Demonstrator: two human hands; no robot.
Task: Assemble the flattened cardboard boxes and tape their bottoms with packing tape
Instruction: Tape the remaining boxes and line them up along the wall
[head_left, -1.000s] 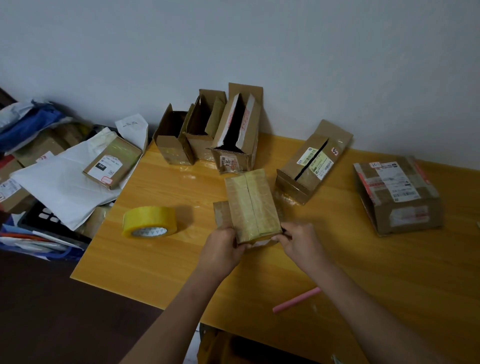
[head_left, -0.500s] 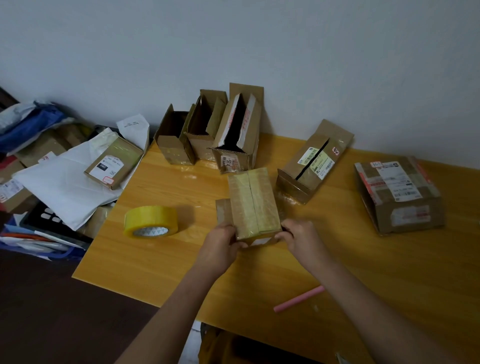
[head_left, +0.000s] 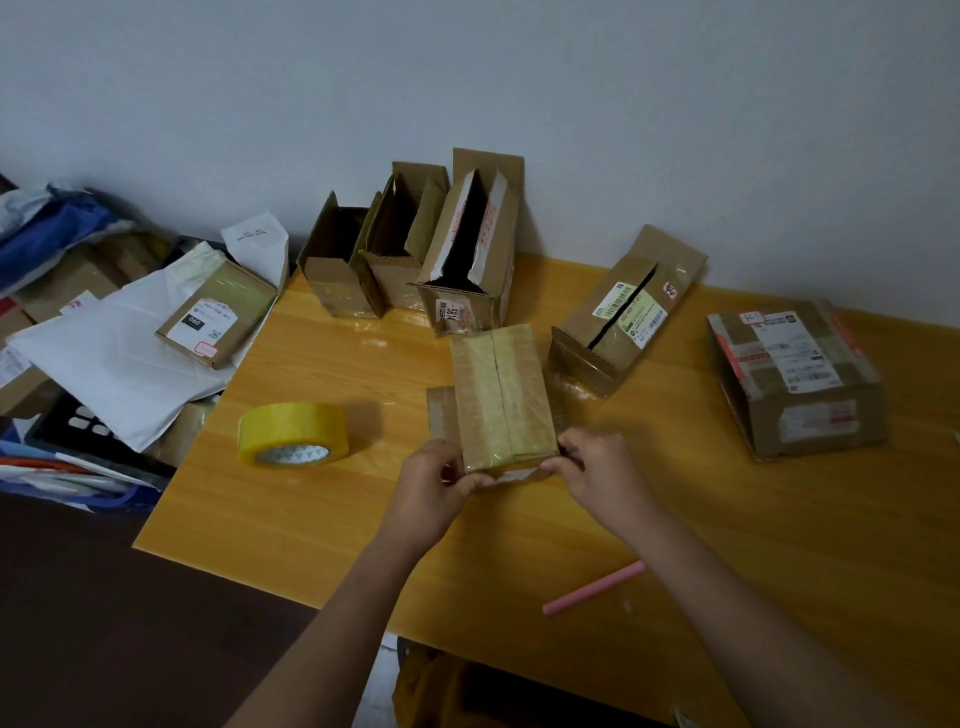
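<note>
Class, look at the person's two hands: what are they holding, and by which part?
Both the left hand and right hand pinch the taped box at its near bottom corners.

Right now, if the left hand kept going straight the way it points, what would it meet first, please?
The left hand points up and right and already grips the near end of the taped box, so that box is first in line; behind it, probably the labelled open box, though depth is unclear.

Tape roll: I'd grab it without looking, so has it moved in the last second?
No. The tape roll lies just as close to the left edge of the table and just as far from the box.
</note>
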